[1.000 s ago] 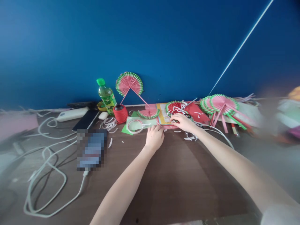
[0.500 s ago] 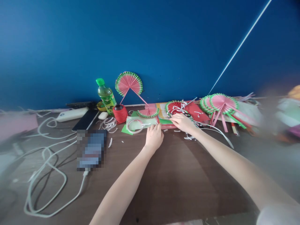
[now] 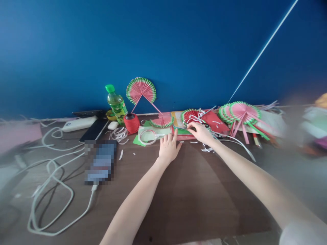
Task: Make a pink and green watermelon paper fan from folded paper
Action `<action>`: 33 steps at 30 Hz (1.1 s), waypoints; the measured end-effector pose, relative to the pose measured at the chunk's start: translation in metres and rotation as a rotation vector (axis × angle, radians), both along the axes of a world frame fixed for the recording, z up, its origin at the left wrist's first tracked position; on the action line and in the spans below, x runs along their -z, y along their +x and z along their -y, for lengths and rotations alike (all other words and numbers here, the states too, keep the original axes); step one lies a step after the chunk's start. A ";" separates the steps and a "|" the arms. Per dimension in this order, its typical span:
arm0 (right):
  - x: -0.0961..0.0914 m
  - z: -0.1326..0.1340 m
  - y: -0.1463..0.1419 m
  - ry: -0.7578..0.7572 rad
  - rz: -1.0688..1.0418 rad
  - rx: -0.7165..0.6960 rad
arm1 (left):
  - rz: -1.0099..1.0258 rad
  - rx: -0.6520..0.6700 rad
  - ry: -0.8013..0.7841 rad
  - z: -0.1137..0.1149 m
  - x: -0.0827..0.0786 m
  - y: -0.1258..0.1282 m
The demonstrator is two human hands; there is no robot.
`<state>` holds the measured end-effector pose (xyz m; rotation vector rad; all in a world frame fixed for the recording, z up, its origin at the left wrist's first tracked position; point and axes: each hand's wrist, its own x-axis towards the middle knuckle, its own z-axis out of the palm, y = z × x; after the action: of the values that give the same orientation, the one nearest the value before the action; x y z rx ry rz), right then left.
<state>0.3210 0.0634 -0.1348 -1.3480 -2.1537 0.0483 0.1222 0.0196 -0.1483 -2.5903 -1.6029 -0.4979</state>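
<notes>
My left hand [image 3: 168, 147] lies flat with its fingers spread on the brown table [image 3: 194, 190], its fingertips on green and pink paper sheets [image 3: 180, 133]. A clear tape roll [image 3: 146, 137] lies just left of it. My right hand [image 3: 201, 131] is closed around what looks like a pair of scissors [image 3: 181, 127], whose grey blades point left over the paper. A folded red watermelon paper fan [image 3: 191, 116] sits right behind this hand, and a half-open fan [image 3: 162, 121] lies behind my left hand.
A red thread spool [image 3: 131, 123], a green bottle [image 3: 116, 103] and an upright paper fan [image 3: 141, 90] stand by the blue wall. A pile of pink fans [image 3: 241, 114] lies at the right. A phone [image 3: 100, 162], white cables [image 3: 51, 190] and a power bank [image 3: 79, 124] are at the left.
My left hand's fingers have opened and spread flat. My right hand has lifted slightly, and the grey blades now show to its left.
</notes>
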 end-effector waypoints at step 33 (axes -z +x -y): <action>-0.006 -0.010 0.007 0.076 0.270 -0.196 | 0.020 0.025 -0.013 0.003 -0.002 -0.002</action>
<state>0.3282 0.0737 -0.1288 -1.1508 -2.4813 -0.1455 0.1202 0.0167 -0.1459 -2.6264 -1.5867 -0.5183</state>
